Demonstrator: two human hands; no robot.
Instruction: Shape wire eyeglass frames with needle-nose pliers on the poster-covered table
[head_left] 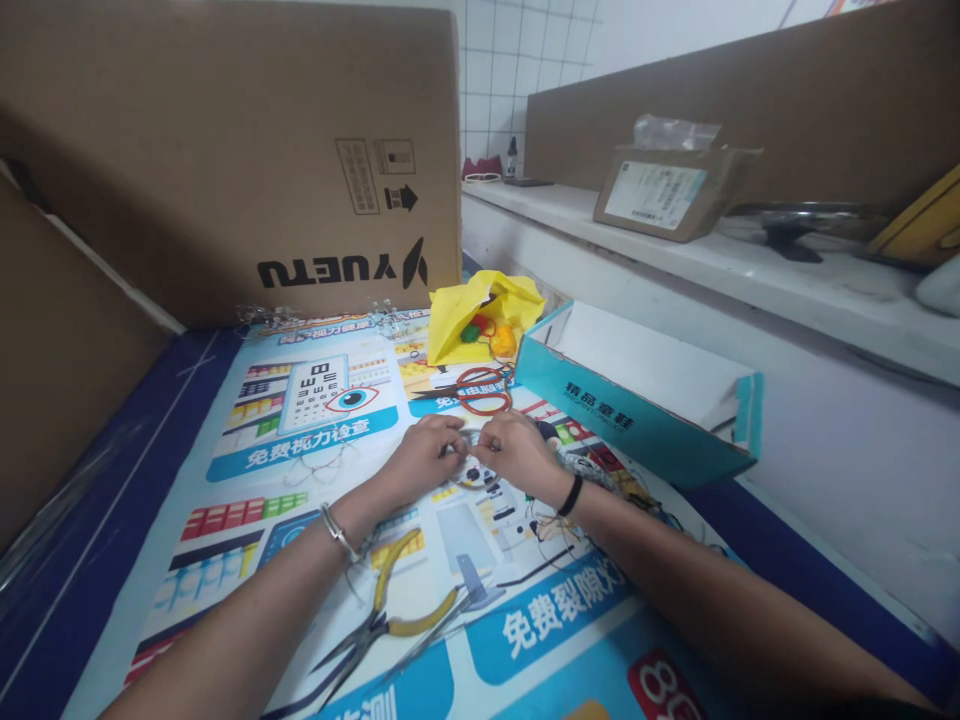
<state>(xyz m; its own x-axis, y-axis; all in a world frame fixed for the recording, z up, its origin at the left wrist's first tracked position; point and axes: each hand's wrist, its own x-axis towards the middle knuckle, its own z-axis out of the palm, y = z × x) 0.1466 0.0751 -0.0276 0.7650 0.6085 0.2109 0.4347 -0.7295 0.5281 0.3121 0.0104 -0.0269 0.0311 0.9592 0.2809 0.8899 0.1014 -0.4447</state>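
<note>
My left hand (425,455) and my right hand (516,452) meet at the middle of a printed poster (300,440) on the table. Both are closed in a pinch on a small thin piece (470,447), perhaps wire, too small to name. A silver bangle sits on my left wrist and a black band on my right. Yellow-handled pliers (390,620) lie under my left forearm. Thin wires (555,520) trail beside my right wrist.
Red-handled scissors (480,390) and a yellow bag (480,315) with coloured bits lie beyond my hands. A teal shoebox lid (600,405) stands at the right. A large cardboard box (240,150) rises behind. A ledge (675,250) carries a parcel.
</note>
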